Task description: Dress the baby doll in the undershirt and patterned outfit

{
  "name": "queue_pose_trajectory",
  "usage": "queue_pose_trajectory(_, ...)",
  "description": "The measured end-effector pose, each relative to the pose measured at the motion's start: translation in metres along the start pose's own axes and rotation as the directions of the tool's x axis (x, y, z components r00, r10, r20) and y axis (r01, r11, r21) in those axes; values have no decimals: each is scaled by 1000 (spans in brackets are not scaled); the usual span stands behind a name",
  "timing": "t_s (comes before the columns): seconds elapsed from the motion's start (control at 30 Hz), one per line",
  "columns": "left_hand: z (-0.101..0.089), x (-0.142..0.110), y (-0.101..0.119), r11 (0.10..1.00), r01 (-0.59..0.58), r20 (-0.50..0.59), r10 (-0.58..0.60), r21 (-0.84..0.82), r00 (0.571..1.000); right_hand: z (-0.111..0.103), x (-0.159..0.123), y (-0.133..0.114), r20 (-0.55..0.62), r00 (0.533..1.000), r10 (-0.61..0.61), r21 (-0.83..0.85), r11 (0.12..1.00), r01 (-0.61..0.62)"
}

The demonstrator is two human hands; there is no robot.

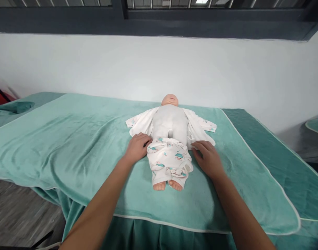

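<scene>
"Where does the doll [172, 119] lie from the hands?"

"From my remote seat, I see it on its back between them, on a pale green blanket [78, 142]. Its long axis runs away from the wearer: feet closest, head toward the white wall [96, 66]. An open white shirt [198, 133] is spread out at both its sides."

"And the trousers [167, 158]?"

"Printed, on the doll's legs, bunched, with the waist edge around the hips. The left hand [138, 147] is nearer, its curled fingers at that edge. The right hand [208, 156] sits slightly farther off, fingertips at the shirt's lower hem."

"How are the hands posed?"

"Well apart, one on each side, backs upward, both forearms reaching forward and angling inward. I see a gap between thumb and fingers on each, but I can't tell whether either is pinching cloth."
</scene>
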State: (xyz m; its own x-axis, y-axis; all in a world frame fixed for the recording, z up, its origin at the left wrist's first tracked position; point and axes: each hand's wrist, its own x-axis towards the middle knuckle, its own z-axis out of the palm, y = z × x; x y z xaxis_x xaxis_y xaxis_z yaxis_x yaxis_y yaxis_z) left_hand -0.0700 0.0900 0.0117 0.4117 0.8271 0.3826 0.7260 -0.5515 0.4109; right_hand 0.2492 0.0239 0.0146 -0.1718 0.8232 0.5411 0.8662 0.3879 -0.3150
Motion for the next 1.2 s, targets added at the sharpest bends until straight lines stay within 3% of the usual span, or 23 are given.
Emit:
queue_pose_trajectory(0.13, 0, 3, 0, 999, 32, 42, -33, 20, 999, 2, 3, 0, 109, 994, -1, -52, 999, 7)
queue_pose_trajectory(0.67, -2, 5, 0, 984, 106, 10, -106, -143, 994, 0, 3, 0, 66, 997, 36, -62, 998, -32)
queue_pose_trajectory(0.8, -8, 3, 4, 894, 158, -14, -181, -420, 983, 0, 4, -8, 43, 998, 47, 129, 990, -52)
queue_pose_trajectory(0.9, -13, 0, 5, 706, 240, 102, -233, -666, 967, 0, 7, -18, 117, 983, 144, 399, 899, -180)
queue_pose_trajectory(1.0, -16, -2, 3, 590, 289, 229, -177, -753, 957, -1, 8, -26, 259, 935, 243, 563, 748, -351)
queue_pose_trajectory(1.1, -16, -2, -1, 584, 296, 272, -131, -756, 953, -5, 10, -29, 347, 911, 224, 647, 646, -406)
queue_pose_trajectory(1.2, -15, -1, -5, 623, 249, 252, -85, -741, 964, -9, 12, -28, 379, 915, 141, 690, 616, -381)
